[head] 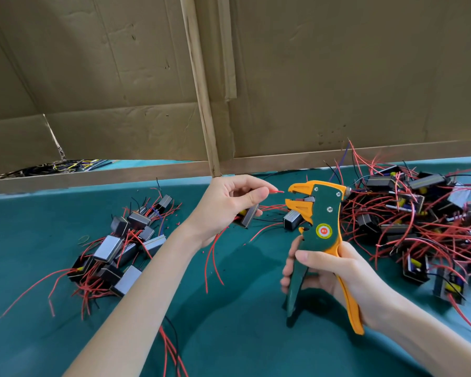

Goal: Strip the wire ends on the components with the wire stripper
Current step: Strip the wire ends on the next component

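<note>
My right hand [335,270] grips the handles of the green and orange wire stripper [320,221], held upright with its orange jaws open and pointing left. My left hand [229,205] pinches a red wire [277,191] between thumb and forefinger, its tip just left of the jaws and apart from them. The same hand's lower fingers curl round a small black and grey component [247,217] that the wire seems to belong to.
A pile of components with red wires [120,248] lies on the green table top [229,336] at the left. A bigger tangled pile [413,221] fills the right. One component [292,220] lies behind the stripper. Cardboard walls [337,77] stand at the back.
</note>
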Available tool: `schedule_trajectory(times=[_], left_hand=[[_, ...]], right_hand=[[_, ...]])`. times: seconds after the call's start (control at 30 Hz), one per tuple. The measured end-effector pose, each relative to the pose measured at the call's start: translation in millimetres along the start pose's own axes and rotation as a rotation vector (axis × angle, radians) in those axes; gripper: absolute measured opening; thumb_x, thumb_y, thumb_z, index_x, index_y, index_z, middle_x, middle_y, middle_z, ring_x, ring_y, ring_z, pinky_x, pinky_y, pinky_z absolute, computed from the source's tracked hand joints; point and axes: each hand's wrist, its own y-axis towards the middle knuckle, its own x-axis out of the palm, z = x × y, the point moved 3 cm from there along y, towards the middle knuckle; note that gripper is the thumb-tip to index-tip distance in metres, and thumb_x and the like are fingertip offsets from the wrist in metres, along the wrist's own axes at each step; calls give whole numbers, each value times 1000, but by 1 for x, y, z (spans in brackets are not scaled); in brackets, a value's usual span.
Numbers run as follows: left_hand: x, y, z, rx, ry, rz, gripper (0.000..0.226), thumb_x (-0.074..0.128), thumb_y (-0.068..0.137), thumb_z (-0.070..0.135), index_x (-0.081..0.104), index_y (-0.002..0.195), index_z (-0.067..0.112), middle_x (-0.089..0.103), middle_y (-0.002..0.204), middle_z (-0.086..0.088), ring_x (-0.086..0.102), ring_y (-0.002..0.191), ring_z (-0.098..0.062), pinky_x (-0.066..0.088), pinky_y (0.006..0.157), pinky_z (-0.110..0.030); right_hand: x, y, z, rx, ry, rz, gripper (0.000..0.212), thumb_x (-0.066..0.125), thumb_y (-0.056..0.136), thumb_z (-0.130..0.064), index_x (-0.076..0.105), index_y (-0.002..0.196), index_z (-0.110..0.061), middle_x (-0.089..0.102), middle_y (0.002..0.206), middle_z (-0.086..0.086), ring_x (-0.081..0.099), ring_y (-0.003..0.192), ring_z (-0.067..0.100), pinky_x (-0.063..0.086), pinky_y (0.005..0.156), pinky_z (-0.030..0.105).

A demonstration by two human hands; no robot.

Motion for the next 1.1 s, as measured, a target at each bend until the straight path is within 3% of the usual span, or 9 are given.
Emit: schedule_trajectory(times=[0.13,0.33,0.5,0.8,1.1], left_hand=[[0,1,-1,-39,-21,6,7,68,84,16,74,80,17,66,74,4,58,67,-8,56,68,-24],[3,-1,0,-74,-40,-11,8,69,83,17,73,76,19,65,70,7,58,64,-6,53,64,-19],[5,-4,5,-86,-53,-10,11,67,86,12,70,76,16,64,68,7,60,62,-7,50,58,-14],[9,-5,9,-105,12,-63,15,65,88,10,69,75,17,65,68,9,60,60,-5,48,58,-13],[4,-5,12,-101,109,-87,14,69,86,16,71,73,21,65,72,6,62,61,-11,48,61,-19]], right_hand=[[0,1,1,-4,-7,-42,42,92,58,-33,71,85,-8,66,80,26,66,74,44,56,71,51],[1,-1,0,-20,-21,-56,24,81,69,-22,71,87,-9,66,81,26,66,75,44,56,73,52],[2,-3,-1,-12,-33,-72,41,90,61,-34,71,87,-10,67,81,24,67,75,43,56,73,50],[2,-3,-1,-27,-65,-96,40,89,64,-35,70,88,-10,67,82,24,67,76,42,56,73,50],[6,-7,-6,-42,-142,-71,13,74,75,-22,69,81,-12,66,76,21,67,71,40,56,69,44]])
